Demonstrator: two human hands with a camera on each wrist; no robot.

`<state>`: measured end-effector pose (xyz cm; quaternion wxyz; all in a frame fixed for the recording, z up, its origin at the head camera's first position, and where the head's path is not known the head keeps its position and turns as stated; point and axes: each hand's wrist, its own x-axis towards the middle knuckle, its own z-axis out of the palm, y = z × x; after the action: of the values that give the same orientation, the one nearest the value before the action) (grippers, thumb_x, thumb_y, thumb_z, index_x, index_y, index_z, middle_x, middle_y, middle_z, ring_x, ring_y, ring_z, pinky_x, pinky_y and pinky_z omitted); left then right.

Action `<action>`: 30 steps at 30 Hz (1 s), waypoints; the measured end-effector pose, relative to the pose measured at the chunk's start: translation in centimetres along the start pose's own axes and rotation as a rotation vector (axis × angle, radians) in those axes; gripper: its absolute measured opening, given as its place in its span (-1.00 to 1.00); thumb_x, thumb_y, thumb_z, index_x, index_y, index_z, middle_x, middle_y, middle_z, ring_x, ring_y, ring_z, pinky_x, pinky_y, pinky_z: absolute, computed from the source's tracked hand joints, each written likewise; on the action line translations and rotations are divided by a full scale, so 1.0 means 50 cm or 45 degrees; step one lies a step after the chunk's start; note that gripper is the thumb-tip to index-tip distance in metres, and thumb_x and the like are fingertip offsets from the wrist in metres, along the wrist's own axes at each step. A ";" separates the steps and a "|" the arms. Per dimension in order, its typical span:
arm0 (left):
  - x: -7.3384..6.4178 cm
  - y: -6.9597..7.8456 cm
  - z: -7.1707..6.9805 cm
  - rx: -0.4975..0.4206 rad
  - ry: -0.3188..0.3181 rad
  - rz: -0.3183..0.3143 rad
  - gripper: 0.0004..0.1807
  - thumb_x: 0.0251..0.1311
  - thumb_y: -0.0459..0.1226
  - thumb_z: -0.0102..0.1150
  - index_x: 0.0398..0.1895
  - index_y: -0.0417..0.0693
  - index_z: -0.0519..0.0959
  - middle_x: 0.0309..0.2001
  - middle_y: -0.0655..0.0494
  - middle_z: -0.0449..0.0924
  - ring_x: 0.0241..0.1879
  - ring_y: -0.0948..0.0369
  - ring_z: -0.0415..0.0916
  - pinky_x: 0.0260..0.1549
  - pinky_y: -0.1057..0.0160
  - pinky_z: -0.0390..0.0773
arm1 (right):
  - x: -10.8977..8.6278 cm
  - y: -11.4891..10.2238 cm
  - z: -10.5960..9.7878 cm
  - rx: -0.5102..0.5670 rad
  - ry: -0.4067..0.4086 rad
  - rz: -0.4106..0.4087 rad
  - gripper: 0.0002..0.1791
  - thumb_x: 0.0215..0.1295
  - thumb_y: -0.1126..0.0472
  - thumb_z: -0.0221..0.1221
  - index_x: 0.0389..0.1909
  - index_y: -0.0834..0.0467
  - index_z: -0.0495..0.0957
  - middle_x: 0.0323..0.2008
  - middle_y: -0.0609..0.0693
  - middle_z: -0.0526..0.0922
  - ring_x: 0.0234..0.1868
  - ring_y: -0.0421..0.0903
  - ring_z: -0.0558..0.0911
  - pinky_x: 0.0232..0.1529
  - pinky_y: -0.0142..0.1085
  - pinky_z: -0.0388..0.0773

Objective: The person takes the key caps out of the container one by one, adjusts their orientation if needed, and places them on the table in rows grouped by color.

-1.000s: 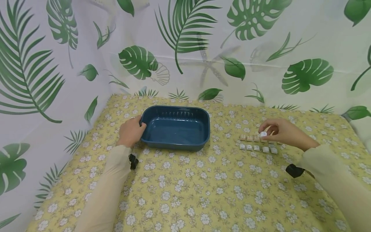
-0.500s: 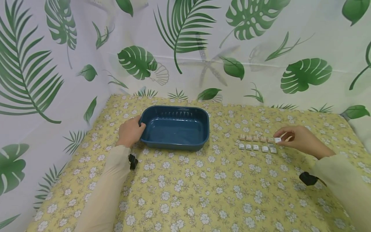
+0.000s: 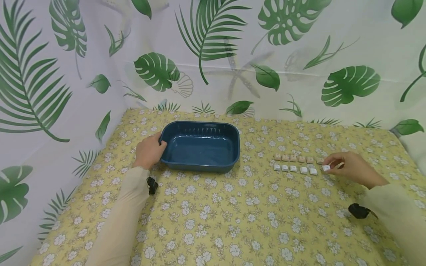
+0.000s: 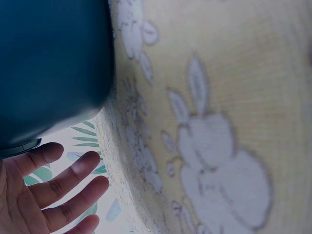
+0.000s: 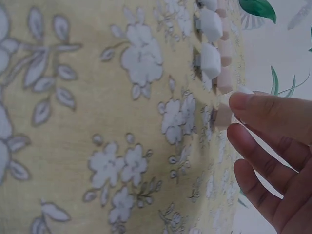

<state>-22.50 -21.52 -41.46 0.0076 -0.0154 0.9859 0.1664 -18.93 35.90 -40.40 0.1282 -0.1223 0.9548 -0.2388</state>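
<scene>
At the right of the head view, my right hand (image 3: 352,168) pinches a white keycap (image 3: 326,168) between thumb and fingers. It is just off the right end of a row of white keycaps (image 3: 293,169). Behind that runs a row of beige keycaps (image 3: 293,158), its right end partly covered by my fingers. In the right wrist view, my thumb hides most of the held keycap (image 5: 244,89). My left hand (image 3: 148,150) holds the left rim of a dark blue basin (image 3: 199,165), thumb over the edge. Its other fingers (image 4: 73,175) spread outside the wall in the left wrist view.
A yellow flowered cloth (image 3: 213,214) covers the table. White leaf-print curtains (image 3: 213,92) rise behind it and on the left. The basin stands left of the keycap rows, with a stretch of cloth between them. A black wrist strap device (image 3: 358,210) sits below my right wrist.
My right hand has carried the white keycap rightward and nearer to me, from above the beige row to the white row's right end. The left hand and basin have stayed in place.
</scene>
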 end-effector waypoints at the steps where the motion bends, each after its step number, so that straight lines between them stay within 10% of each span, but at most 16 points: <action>1: 0.000 0.000 -0.001 0.001 -0.001 0.000 -0.46 0.36 -0.13 -0.27 0.32 -0.18 0.32 0.12 -0.26 0.51 -0.02 -0.14 0.54 -0.05 -0.11 0.50 | 0.000 0.002 0.002 0.006 -0.004 0.005 -0.76 0.09 0.23 0.30 -0.19 0.18 0.63 -0.19 0.17 0.65 -0.38 -0.38 0.55 -0.37 -0.30 0.58; 30: 0.001 -0.001 -0.001 -0.011 -0.012 0.004 -0.47 0.37 -0.12 -0.27 0.31 -0.17 0.32 0.10 -0.26 0.52 -0.06 -0.13 0.55 -0.11 -0.10 0.52 | 0.014 0.019 0.030 0.028 -0.077 0.042 -0.76 0.06 0.22 0.32 -0.21 0.17 0.62 -0.18 0.16 0.62 -0.38 -0.27 0.54 -0.44 -0.31 0.51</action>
<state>-22.52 -21.61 -41.44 0.0118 -0.0130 0.9851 0.1708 -19.29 35.90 -42.27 0.1623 -0.1123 0.9497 -0.2431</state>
